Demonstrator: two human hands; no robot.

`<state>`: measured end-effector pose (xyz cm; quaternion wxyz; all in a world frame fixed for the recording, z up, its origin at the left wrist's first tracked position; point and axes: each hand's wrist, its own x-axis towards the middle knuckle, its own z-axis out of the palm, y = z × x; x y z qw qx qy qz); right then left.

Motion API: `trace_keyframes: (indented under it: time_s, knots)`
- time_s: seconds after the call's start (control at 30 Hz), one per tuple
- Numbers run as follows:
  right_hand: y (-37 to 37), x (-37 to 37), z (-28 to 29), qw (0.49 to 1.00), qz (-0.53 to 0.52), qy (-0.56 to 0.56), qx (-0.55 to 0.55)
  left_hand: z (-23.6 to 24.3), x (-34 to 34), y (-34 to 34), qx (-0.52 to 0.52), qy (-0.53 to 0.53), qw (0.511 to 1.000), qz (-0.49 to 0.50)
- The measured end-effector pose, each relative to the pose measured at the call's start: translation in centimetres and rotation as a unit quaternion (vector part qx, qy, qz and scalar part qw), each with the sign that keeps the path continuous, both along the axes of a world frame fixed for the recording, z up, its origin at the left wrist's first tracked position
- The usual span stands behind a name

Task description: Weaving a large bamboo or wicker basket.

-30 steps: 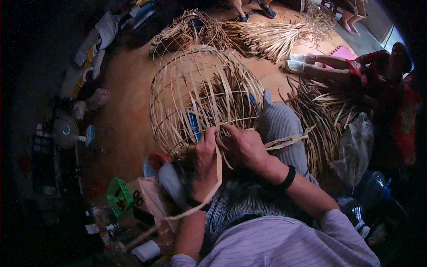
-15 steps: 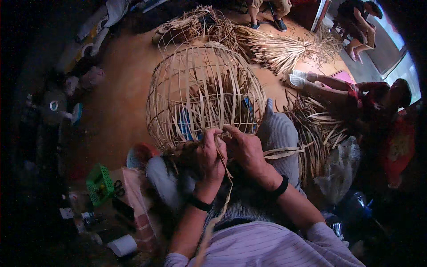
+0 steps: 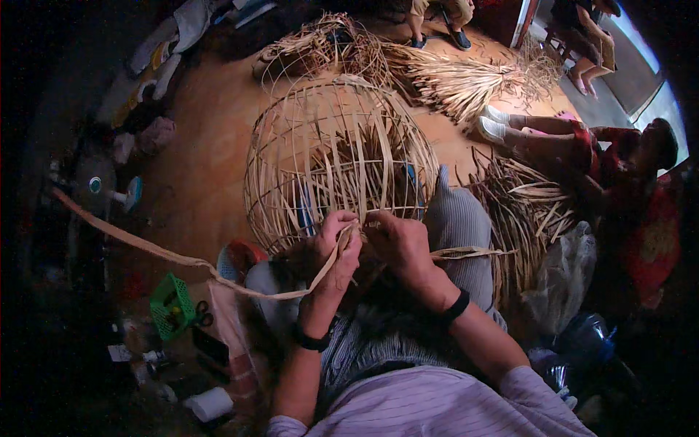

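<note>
Left hand (image 3: 339, 244) has its fingers closed on a pale strip (image 3: 182, 257), right up at the near edge of the basket (image 3: 360, 156). The strip's long loose end runs over that hand and swings out left. Right hand (image 3: 400, 244) is just beside it, fingers bent in at the same edge; can't tell what, if anything, it's pinching. A 2nd strip (image 3: 466, 253) pokes out past the right hand, across the knee (image 3: 460, 218).

Basket sits in front of the knees, open slats and hoops. My read: they're lacing the strip in at the edge, mid-pass. Next move probably calls for 1 hand pinning the crossing while the other draws the slack snug, no twist.

Further out: 1 dark bundle (image 3: 520, 200) at right, 1 pale bundle (image 3: 466, 80) up top, scissors (image 3: 204, 315) by a green tray (image 3: 173, 306) at left.
</note>
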<state>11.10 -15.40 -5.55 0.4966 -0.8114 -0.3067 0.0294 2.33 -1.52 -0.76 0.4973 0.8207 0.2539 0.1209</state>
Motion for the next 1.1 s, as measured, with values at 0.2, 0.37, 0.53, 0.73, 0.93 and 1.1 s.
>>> trace_keyframes:
  time_s: [0.2,0.37,0.53,0.73,0.93,1.1]
  knots:
    - [0.0,0.3,0.1,1.0,0.012,-0.019,-0.005,0.9,-1.3,0.8,0.187,-0.18,0.965,-0.037]
    - [-0.5,0.4,1.1,0.999,0.039,0.022,0.019,2.3,-1.5,1.2,0.195,-0.123,0.972,-0.042]
    - [-0.2,0.2,0.5,0.999,0.019,0.036,-0.03,2.4,-1.0,1.3,0.181,-0.114,0.975,-0.053]
    - [-0.3,0.0,0.1,0.999,0.0,0.043,0.008,4.4,-0.6,0.1,0.171,-0.12,0.975,-0.07]
    - [-1.4,-0.9,1.4,0.998,0.032,0.057,0.024,2.4,0.0,-0.1,0.231,-0.156,0.958,-0.06]
    - [-2.1,-1.0,-0.5,0.992,0.029,0.095,0.079,2.5,1.1,-0.9,0.229,-0.138,0.963,-0.028]
